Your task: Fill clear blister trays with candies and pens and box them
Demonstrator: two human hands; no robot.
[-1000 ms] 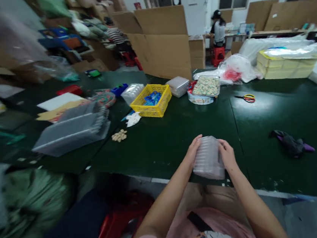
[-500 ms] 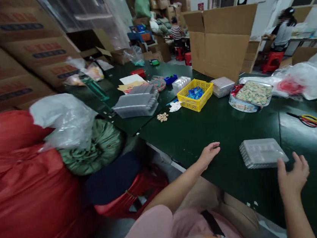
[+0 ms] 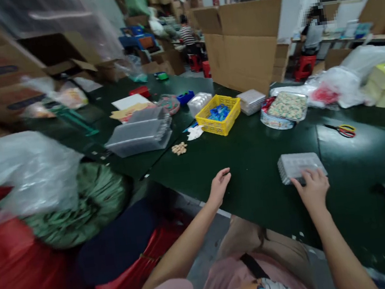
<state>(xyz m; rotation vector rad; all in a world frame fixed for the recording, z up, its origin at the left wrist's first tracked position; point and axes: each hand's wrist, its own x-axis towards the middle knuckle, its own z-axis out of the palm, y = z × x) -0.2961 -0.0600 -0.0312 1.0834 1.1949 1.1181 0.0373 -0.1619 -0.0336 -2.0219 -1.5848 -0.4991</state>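
Observation:
A stack of clear plastic compartment trays (image 3: 297,161) lies on the dark green table. My right hand (image 3: 313,188) is at its near right side, fingers spread over the top and thumb by the front edge; it touches the stack without a visible closed grip. To the left, my left hand (image 3: 221,186) is held over the table's near edge, fingers loosely bent and apart, with nothing in it. Beyond that hand lies a small pile of beige pieces (image 3: 179,148). Scissors (image 3: 342,130) with red and yellow handles lie past the stack.
A yellow basket (image 3: 219,116) of blue pieces, larger clear trays (image 3: 136,137) and a tin (image 3: 276,120) under a tray of pale pieces stand farther back. A tall carton (image 3: 244,50) rises behind. Red and green sacks (image 3: 91,202) crowd the left. Two people sit in the background.
My right hand has moved left onto the tray stack, from just beside it. My left hand stays raised and empty. The view has turned to the right.

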